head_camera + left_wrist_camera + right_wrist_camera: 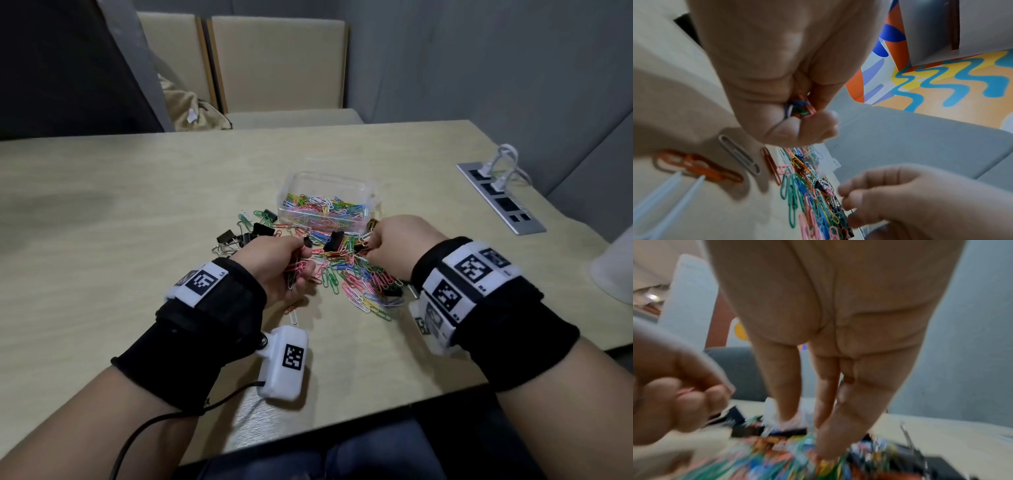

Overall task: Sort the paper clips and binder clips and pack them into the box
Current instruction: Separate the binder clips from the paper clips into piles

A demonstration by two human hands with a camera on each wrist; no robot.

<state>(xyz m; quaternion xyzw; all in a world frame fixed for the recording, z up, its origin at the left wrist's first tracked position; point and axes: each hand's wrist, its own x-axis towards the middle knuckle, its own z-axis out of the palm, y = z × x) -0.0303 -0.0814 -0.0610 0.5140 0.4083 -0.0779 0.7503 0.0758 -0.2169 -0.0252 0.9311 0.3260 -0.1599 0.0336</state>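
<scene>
Sorting step: we are seeing left hand (279,265) grip bunching paper clips (800,108); right hand (394,245) fingers extended, picking in pile (356,274), hold unclear. Next we are expecting drop into box (325,178).

Both forearms enter from the bottom of the head view, each in a black wrist band with white tagged blocks. The left hand (277,265), left of centre, is a fist, fingers curled round a bunch of clips (800,108). The right hand (399,245), right of centre, points its fingers (830,439) down into the pile (359,277); its grip is blurred.
</scene>
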